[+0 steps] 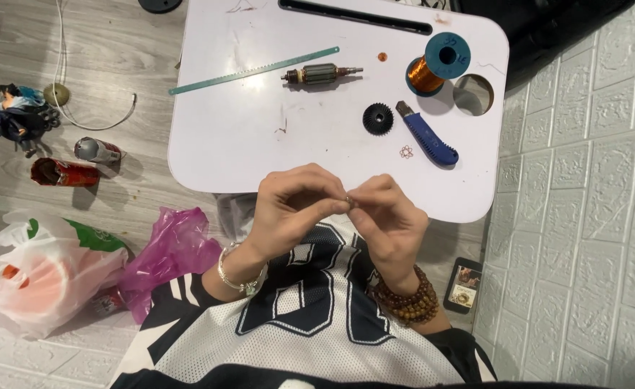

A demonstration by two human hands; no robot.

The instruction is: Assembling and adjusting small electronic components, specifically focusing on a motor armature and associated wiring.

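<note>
Pinching a tiny metal piece (349, 202) between them, left hand (289, 205) and right hand (389, 220) meet fingertip to fingertip near the white table (245, 137); its axis is too small to tell.

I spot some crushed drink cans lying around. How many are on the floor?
3, as far as shows. A silver can and a red can lie left of the white table; a third can peeks out between the plastic bags. More may be hidden.
</note>
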